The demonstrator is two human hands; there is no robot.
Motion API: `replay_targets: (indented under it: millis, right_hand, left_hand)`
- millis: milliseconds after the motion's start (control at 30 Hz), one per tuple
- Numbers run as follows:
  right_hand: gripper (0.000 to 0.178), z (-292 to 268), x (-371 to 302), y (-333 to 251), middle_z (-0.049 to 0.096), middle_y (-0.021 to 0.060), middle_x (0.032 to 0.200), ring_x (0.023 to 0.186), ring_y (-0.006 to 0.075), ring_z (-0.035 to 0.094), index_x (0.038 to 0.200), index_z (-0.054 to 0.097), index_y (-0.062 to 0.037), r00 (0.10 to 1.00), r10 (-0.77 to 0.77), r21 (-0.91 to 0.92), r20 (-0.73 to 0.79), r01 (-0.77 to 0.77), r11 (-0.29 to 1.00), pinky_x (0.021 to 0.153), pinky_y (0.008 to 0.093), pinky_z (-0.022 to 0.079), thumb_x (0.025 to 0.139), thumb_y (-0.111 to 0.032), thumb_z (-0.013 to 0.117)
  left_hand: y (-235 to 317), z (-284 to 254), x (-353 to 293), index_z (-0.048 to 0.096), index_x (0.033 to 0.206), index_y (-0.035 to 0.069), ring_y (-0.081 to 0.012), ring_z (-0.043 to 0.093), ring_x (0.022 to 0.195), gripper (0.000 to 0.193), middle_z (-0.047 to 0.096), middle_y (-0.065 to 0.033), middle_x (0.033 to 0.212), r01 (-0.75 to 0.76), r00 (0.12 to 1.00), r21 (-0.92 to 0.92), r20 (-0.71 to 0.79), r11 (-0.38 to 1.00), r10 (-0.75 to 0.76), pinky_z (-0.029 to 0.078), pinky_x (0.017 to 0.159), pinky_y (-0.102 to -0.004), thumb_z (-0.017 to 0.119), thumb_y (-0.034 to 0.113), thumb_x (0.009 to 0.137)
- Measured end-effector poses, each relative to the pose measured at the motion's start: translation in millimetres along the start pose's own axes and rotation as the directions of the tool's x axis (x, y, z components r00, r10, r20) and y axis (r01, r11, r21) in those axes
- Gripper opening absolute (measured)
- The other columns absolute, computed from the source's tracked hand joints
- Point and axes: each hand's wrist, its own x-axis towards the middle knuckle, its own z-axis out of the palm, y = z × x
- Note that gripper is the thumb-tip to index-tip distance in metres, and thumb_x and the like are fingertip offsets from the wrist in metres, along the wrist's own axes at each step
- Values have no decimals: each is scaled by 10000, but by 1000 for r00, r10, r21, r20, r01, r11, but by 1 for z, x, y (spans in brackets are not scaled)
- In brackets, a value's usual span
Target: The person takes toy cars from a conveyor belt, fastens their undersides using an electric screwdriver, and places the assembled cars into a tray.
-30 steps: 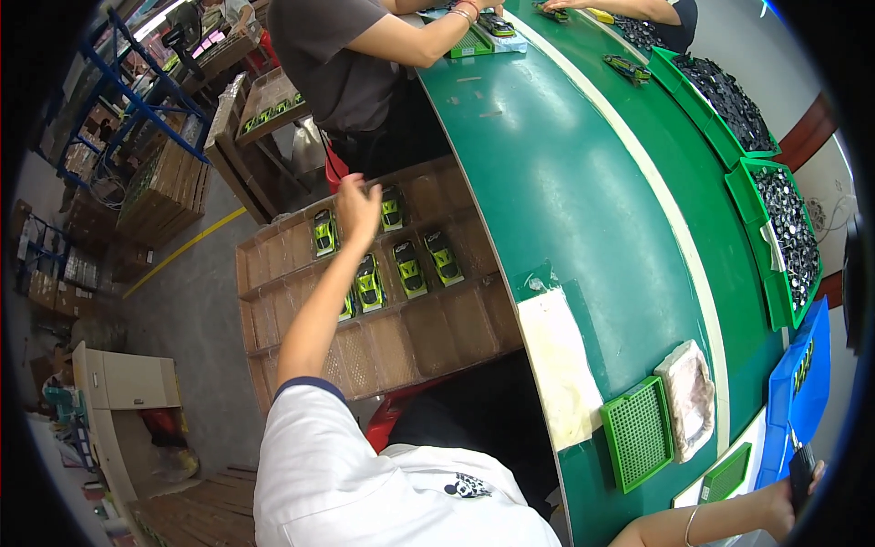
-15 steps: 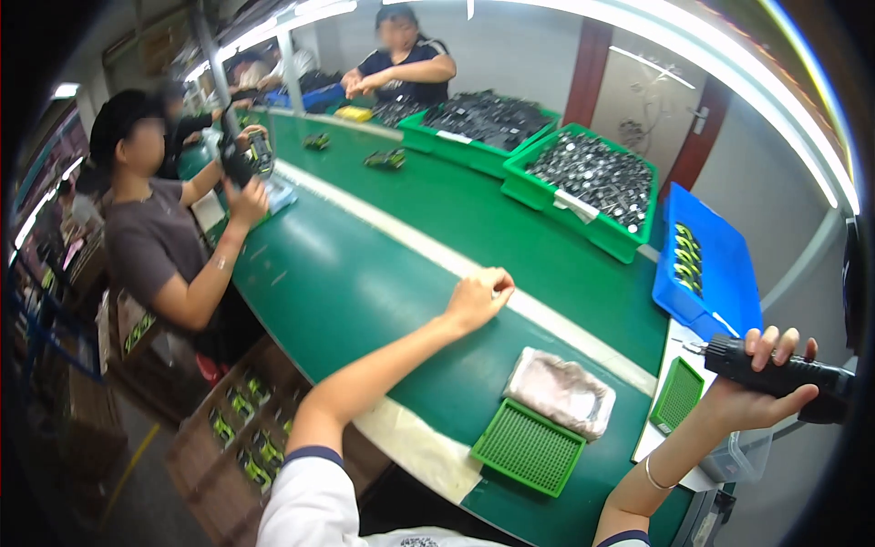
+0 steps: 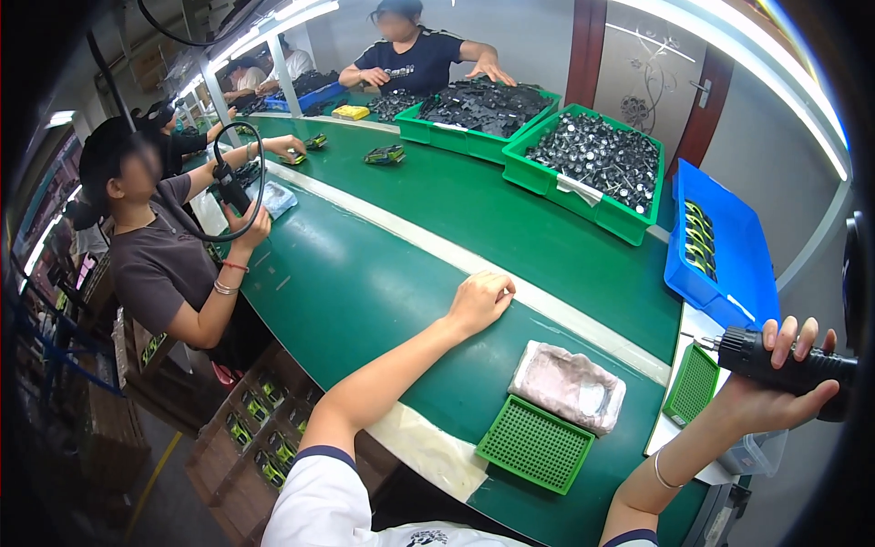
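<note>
My left hand (image 3: 479, 300) rests with curled fingers on the green conveyor belt (image 3: 383, 273), holding nothing that I can see. My right hand (image 3: 786, 383) grips a black electric screwdriver (image 3: 782, 361), whose bit points left above a small green perforated tray (image 3: 693, 383). Between my arms lie a clear plastic bag (image 3: 568, 385) and a larger green perforated tray (image 3: 534, 444).
A blue bin (image 3: 720, 246) with green parts stands ahead of my right hand. Two green bins (image 3: 583, 173) hold black parts. A person (image 3: 164, 264) on the left holds a cabled tool; another person (image 3: 415, 59) works at the far end. Boxes (image 3: 264, 428) of green parts sit below.
My view has swung up from the boxes on the floor to the belt. My left hand left the boxes and settled on the belt; my right hand keeps the screwdriver.
</note>
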Motion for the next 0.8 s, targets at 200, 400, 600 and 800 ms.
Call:
replay_targets:
  millis: [200, 400, 600, 800]
  right_hand:
    - [523, -18, 6, -7, 345, 47, 730, 564, 100, 374, 1045, 394, -3, 1000, -2, 6, 0, 2, 1000, 533, 244, 322, 767, -419, 548]
    - [438, -24, 9, -13, 355, 53, 735, 588, 101, 370, 966, 401, -20, 999, 16, 21, 34, -17, 1000, 582, 239, 340, 741, -354, 571]
    - [418, -22, 10, -16, 362, 52, 722, 593, 101, 378, 945, 400, -29, 998, 24, 5, 51, -24, 1000, 601, 241, 351, 723, -336, 574]
    - [459, -25, 9, -17, 363, 52, 718, 590, 96, 387, 977, 398, -20, 999, 23, 9, 28, -23, 1000, 613, 233, 360, 718, -350, 585]
  left_hand:
    - [-10, -3, 0, 568, 713, 72, -205, 516, 605, 56, 516, -42, 587, -11, 1000, 42, -16, 999, 11, 422, 573, -326, 608, 73, 672]
    - [-16, -6, 2, 571, 702, 72, -202, 509, 594, 51, 509, -39, 571, 15, 1000, 56, -25, 998, -14, 420, 561, -324, 613, 86, 677]
    - [-19, -4, 6, 567, 701, 69, -202, 504, 597, 52, 500, -37, 573, -24, 999, 70, -40, 997, 26, 417, 575, -328, 612, 93, 686]
    - [-23, -6, 7, 567, 709, 68, -205, 502, 598, 61, 498, -45, 581, 33, 999, 76, -31, 997, -31, 417, 578, -329, 614, 102, 690]
